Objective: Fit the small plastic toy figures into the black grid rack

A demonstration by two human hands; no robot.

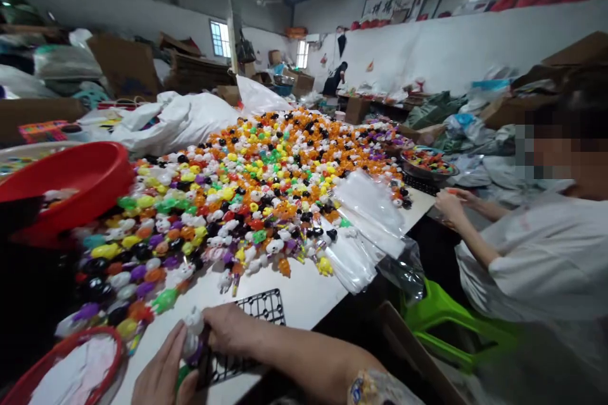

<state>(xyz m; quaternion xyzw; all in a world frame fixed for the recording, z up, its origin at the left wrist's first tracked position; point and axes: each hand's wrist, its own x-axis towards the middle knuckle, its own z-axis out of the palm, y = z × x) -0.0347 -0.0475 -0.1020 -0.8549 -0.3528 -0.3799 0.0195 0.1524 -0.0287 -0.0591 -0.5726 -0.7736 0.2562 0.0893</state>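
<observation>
Warehouse table point(304, 297) heaped with colourful toys point(247, 190): at its near edge, the left hand point(164, 367) and right hand point(232, 329) close together on a small white toy point(192, 329), held roughly upright over a black grid tray point(259, 310). A co-worker's hand point(449, 205) works opposite.
</observation>
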